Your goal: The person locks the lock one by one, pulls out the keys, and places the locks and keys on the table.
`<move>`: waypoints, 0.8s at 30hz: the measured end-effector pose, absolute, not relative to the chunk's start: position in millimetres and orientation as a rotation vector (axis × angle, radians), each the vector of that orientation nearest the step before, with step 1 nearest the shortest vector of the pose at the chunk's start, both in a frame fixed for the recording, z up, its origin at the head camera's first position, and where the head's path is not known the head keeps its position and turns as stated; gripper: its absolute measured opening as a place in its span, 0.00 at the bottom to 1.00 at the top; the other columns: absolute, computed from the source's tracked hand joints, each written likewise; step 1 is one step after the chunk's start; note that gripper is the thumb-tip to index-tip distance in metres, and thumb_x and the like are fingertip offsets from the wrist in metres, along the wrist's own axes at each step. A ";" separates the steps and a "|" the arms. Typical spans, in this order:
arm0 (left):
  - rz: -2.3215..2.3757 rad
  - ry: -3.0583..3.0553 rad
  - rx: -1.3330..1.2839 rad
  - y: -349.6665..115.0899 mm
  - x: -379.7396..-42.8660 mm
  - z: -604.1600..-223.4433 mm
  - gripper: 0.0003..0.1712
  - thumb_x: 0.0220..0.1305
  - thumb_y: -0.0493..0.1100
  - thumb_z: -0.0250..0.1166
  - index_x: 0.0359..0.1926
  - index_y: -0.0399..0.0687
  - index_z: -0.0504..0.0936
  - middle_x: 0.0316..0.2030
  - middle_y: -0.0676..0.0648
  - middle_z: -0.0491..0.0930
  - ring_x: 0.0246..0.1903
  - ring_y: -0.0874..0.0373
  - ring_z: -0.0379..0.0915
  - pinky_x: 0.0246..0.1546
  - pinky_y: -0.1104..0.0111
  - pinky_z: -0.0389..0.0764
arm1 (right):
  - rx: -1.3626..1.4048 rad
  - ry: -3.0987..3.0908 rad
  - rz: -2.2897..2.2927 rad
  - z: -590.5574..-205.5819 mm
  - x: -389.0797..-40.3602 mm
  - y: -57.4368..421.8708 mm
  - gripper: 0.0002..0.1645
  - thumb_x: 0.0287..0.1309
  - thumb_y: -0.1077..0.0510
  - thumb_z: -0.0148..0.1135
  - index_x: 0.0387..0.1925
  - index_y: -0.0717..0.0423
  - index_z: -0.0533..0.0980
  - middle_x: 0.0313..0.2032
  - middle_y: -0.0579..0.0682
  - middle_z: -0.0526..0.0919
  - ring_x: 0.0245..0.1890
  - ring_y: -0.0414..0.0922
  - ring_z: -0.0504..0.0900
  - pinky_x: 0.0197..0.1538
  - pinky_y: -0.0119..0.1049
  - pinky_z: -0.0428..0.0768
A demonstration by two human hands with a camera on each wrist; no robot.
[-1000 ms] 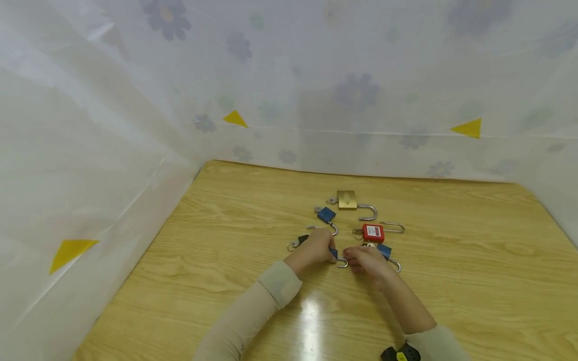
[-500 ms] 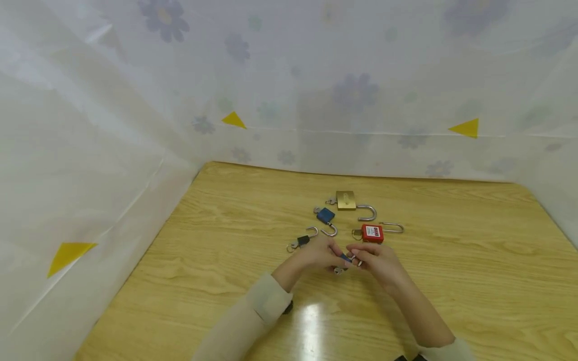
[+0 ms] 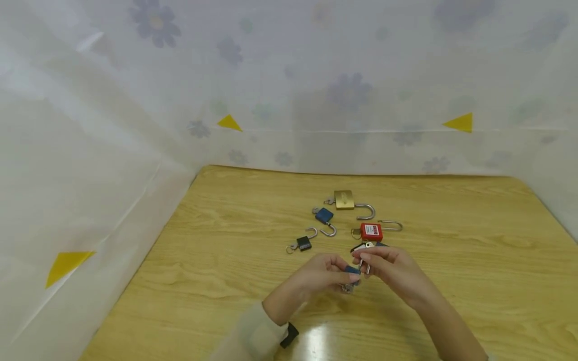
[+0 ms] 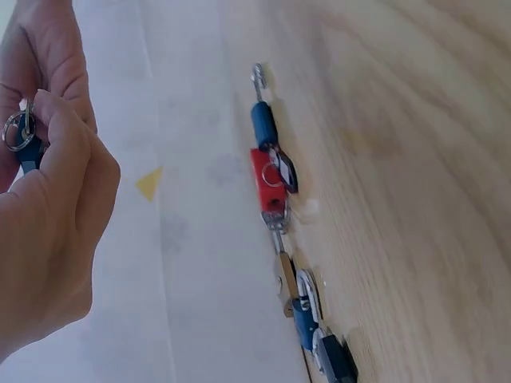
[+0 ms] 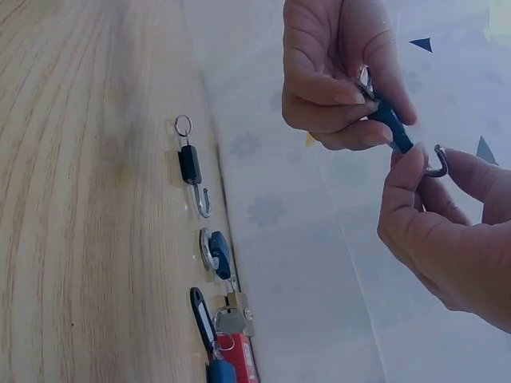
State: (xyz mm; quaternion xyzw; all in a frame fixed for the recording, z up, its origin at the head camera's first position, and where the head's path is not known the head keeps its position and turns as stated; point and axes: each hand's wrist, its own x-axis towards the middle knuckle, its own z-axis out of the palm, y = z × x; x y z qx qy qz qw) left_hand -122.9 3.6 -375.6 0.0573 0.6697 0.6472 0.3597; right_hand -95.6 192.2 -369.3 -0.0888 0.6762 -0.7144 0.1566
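Leftmost, black padlock (image 3: 304, 243) lay flat on the wooden table (image 3: 226, 225), shackle open. Left hand (image 3: 312, 276) pinched the body of a small blue padlock (image 5: 391, 124), probably to steady it, lifted off the table between both hands. Next along: second blue padlock (image 3: 324, 215), then brass padlock (image 3: 344, 200) at the back, both unlocked, laid out loosely, presumably for easy reach. Held lock: dark blue body, shiny hooked shackle (image 5: 440, 162) standing open, metal ring (image 4: 29, 120) at the opposite end. Red padlock (image 3: 371, 231), white-labelled, came next; third blue padlock (image 3: 382, 244) mostly hidden. Right hand (image 3: 399, 273) had fingertips pinched about the held lock's shackle, apparently for control of that end.
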 end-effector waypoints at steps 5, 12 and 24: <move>1.724 1.645 0.174 1.9 -113.8 -375.1 0.11 0.61 0.34 0.61 0.42 0.28 0.78 0.37 0.38 0.84 0.29 0.63 0.79 0.38 0.68 0.83 | -0.467 1.818 -2.120 -370.6 -92.0 194.5 0.15 0.67 0.63 0.47 0.43 0.50 0.80 0.40 0.39 0.82 0.36 0.34 0.77 0.40 0.25 0.78; 1.803 1.644 0.135 5.0 -108.3 -376.4 0.14 0.61 0.34 0.61 0.45 0.29 0.79 0.41 0.36 0.83 0.30 0.64 0.79 0.40 0.66 0.83 | -0.506 1.816 -2.109 -366.5 -94.9 194.5 0.16 0.67 0.64 0.46 0.42 0.46 0.80 0.42 0.38 0.82 0.41 0.33 0.79 0.45 0.23 0.78; 1.864 1.664 0.122 7.4 -102.4 -375.0 0.13 0.58 0.33 0.63 0.43 0.27 0.80 0.38 0.36 0.84 0.34 0.59 0.83 0.41 0.66 0.83 | -0.566 1.723 -2.160 -368.3 -93.8 195.1 0.19 0.68 0.66 0.44 0.42 0.46 0.80 0.42 0.39 0.83 0.41 0.34 0.78 0.45 0.24 0.78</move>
